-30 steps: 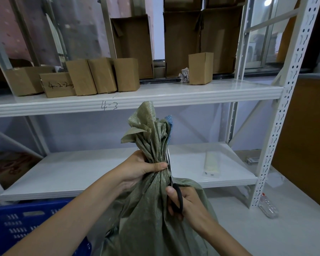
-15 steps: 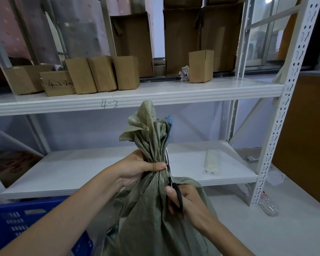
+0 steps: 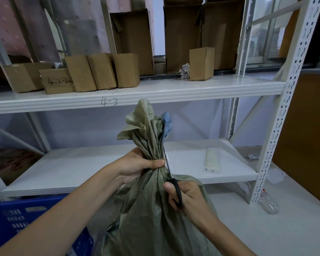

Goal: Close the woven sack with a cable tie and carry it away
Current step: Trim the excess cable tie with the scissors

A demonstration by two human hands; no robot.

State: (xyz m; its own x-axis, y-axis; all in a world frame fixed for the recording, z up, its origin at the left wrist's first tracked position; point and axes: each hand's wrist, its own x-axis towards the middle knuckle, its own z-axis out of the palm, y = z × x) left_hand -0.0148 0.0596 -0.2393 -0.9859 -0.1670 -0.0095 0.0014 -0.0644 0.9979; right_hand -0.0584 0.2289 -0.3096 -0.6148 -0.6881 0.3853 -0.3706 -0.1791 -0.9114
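A grey-green woven sack stands in front of me with its mouth gathered into a bunch; a bit of blue cloth shows at the top. My left hand squeezes the gathered neck from the left. My right hand holds black-handled scissors whose blades point up along the right side of the neck. The cable tie is hidden behind my fingers and the folds.
A white metal rack stands behind the sack: its upper shelf carries several cardboard boxes, its lower shelf a white packet. A blue plastic crate is at lower left. A clear bottle lies by the right post.
Almost nothing has moved. Both hands keep their grip, and the view has shifted only slightly.
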